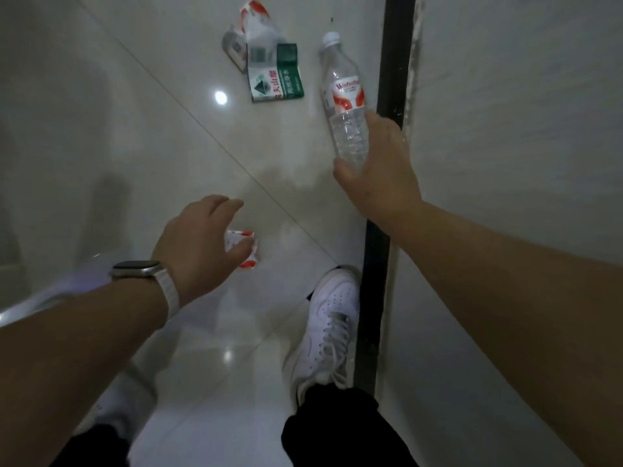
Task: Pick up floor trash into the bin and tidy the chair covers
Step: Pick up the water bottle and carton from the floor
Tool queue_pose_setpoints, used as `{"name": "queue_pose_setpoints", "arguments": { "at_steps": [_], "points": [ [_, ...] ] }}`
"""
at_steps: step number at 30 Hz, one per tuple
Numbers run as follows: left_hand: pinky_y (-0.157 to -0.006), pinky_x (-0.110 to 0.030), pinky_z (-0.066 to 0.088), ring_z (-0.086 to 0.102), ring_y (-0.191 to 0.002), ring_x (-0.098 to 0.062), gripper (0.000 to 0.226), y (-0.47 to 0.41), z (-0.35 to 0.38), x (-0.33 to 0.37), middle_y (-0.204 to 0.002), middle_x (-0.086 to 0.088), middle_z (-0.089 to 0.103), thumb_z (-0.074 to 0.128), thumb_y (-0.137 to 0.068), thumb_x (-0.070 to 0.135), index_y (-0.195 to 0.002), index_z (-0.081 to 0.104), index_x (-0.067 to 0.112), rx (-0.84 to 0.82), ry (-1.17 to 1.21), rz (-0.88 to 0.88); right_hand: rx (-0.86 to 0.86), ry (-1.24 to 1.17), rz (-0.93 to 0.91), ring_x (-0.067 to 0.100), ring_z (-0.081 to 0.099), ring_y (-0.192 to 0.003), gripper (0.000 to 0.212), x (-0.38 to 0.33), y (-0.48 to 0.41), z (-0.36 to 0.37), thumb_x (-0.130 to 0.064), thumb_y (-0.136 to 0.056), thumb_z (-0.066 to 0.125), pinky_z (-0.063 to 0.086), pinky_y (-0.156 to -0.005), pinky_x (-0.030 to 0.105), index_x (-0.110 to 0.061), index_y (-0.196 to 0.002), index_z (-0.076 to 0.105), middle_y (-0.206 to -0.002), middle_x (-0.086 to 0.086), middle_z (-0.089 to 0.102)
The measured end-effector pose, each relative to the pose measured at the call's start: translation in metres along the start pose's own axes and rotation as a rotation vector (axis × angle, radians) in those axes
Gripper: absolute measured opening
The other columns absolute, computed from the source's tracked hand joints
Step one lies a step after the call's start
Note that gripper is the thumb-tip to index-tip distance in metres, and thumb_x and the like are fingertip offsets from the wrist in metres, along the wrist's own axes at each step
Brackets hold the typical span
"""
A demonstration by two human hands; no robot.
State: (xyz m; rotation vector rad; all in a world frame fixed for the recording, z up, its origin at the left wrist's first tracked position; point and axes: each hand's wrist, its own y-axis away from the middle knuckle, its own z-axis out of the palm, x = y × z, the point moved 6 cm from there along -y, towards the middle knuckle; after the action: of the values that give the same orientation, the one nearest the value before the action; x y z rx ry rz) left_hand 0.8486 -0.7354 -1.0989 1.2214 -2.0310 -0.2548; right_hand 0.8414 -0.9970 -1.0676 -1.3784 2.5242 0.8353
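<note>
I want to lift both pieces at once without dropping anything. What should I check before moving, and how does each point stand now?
1. Grip on the bottle: ok, the right hand wraps its lower end.
2. The cap is on: ok.
3. Grip on the small wrapper: not ok, the left hand is spread over it, not closed.
4. Remaining trash located: ok, the green label and the red-white wrapper lie farther off on the floor.
5. The bin is within reach: cannot tell, none in view.
</note>
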Motion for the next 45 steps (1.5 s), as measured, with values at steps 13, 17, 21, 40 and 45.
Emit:
{"name": "queue_pose_setpoints", "arguments": {
  "at_steps": [13,17,21,40,45],
  "points": [
    [-0.062,-0.044,0.048,0.058,-0.081,-0.042,0.066,-0.041,0.086,-0.032,-0.102,-0.023,0.059,0.089,-0.051,0.033,-0.106,0.067,0.005,-0.162,-0.301,0.293,0.16,0.159,0.032,0.025,0.042,-0.126,0.094,0.035,-0.067,0.06,-0.038,-0.077,0.075,0.044,-0.102,0.04,-0.011,-0.151,0.024,-0.144,0.011,0.037],
    [-0.053,-0.036,0.037,0.054,-0.069,-0.036,0.035,-0.049,0.084,-0.028,-0.086,-0.019,0.058,0.05,-0.068,0.034,-0.082,0.064,0.005,-0.108,-0.345,0.397,0.139,0.065,0.11,0.023,0.047,-0.119,0.095,0.043,-0.076,0.061,-0.037,-0.077,0.077,0.043,-0.095,0.03,-0.01,-0.151,0.024,-0.137,0.01,0.04],
    [-0.051,-0.033,0.032,0.054,-0.061,-0.036,0.021,-0.056,0.082,-0.033,-0.075,-0.017,0.057,0.071,-0.071,0.025,-0.07,0.061,0.006,-0.124,-0.326,0.388,0.035,-0.059,0.201,0.02,0.052,-0.112,0.083,0.05,-0.073,0.068,-0.034,-0.079,0.077,0.047,-0.091,0.031,-0.011,-0.145,0.031,-0.135,0.008,0.044],
    [-0.057,-0.014,0.037,0.052,-0.068,-0.009,0.014,0.019,-0.131,0.029,-0.075,0.008,0.057,0.066,-0.091,0.025,-0.083,0.061,0.014,0.274,0.509,-0.151,0.076,-0.255,0.27,0.016,0.062,-0.09,0.069,-0.058,0.058,-0.059,-0.043,-0.064,0.076,0.057,-0.078,0.041,-0.022,-0.122,0.047,-0.11,-0.001,0.057],
    [-0.048,-0.007,0.034,0.051,-0.063,-0.003,0.013,0.065,-0.232,0.08,-0.074,0.007,0.059,0.066,-0.091,0.025,-0.082,0.06,0.018,0.336,0.638,-0.216,0.101,-0.31,0.257,0.014,0.063,-0.086,0.055,-0.121,0.102,-0.152,-0.038,-0.069,0.076,0.057,-0.075,0.039,-0.027,-0.114,0.046,-0.107,-0.003,0.055]
  ]
}}
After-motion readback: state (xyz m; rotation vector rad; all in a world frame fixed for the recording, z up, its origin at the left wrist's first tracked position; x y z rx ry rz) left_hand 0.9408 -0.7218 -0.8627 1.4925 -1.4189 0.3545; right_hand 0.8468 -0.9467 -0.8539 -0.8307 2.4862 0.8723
